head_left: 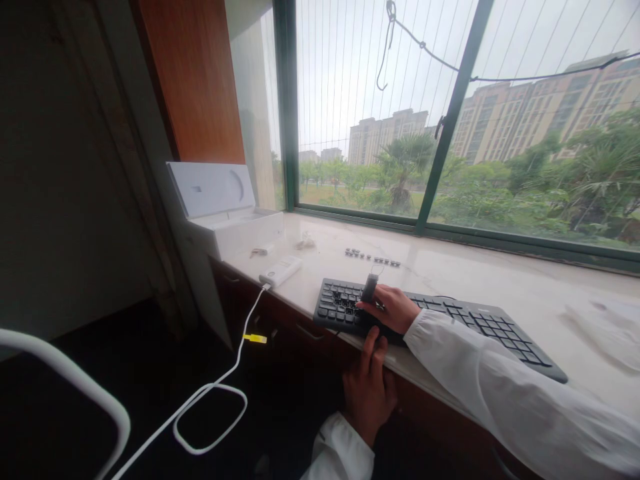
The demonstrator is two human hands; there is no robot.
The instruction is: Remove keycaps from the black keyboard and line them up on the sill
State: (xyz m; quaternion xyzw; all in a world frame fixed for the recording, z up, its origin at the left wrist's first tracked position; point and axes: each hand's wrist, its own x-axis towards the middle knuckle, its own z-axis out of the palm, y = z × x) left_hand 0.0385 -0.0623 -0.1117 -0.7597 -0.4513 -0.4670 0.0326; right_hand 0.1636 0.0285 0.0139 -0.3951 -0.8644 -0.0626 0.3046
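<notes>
A black keyboard (pixel 480 327) lies along the front of the white marble-look sill, with several keycaps off at its left end, where bare switches show. Above that part, my right hand (pixel 395 309) is closed around a dark keycap puller (pixel 370 288), whose thin wire loop points up and away. My left hand (pixel 369 393) is at the sill's front edge, its fingers stretched out and the tips at the keyboard's near edge; whether they press on it I cannot tell. Several loose black keycaps (pixel 373 257) lie in short rows behind the keyboard.
A white power bank (pixel 281 271) lies left of the keyboard, with a white cable (pixel 245 327) hanging off the edge. Behind it are an open white box (pixel 245 230), keys (pixel 259 252) and a small coiled cord (pixel 305 241). A clear plastic bag (pixel 607 327) lies right. The window (pixel 420 220) borders the back.
</notes>
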